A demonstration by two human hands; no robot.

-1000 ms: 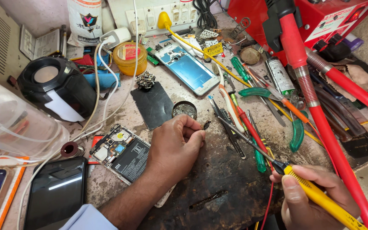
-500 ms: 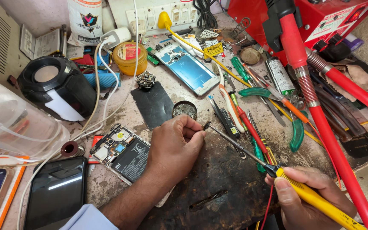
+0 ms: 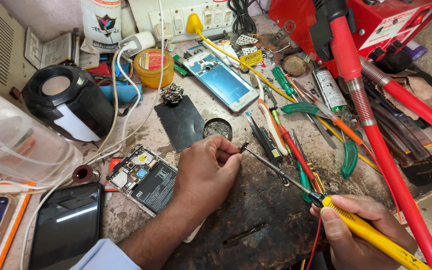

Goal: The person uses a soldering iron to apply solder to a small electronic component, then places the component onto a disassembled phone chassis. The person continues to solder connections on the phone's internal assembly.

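Note:
My left hand point(image 3: 206, 175) rests on the dark, scorched worktop and pinches a tiny dark part point(image 3: 242, 148) between thumb and forefinger. My right hand point(image 3: 361, 235) grips a yellow-handled soldering iron point(image 3: 366, 229) at the lower right. Its thin metal tip runs up and left and touches the tiny part. An opened phone point(image 3: 143, 176) with its circuit board and black battery showing lies just left of my left wrist. A small round tin point(image 3: 217, 128) of grey paste sits just above my left hand.
A blue phone frame point(image 3: 223, 80), a black mat point(image 3: 182, 122), a yellow jar point(image 3: 151, 66) and a black round device point(image 3: 66, 100) lie behind. Screwdrivers, pliers and tweezers point(image 3: 296, 145) crowd the right. Red tubes point(image 3: 376, 135) cross there. Two phones point(image 3: 66, 225) lie at the lower left.
The soldering iron's tip has swung left from among the tools to the tiny part in my left fingers. My left hand has stayed in place.

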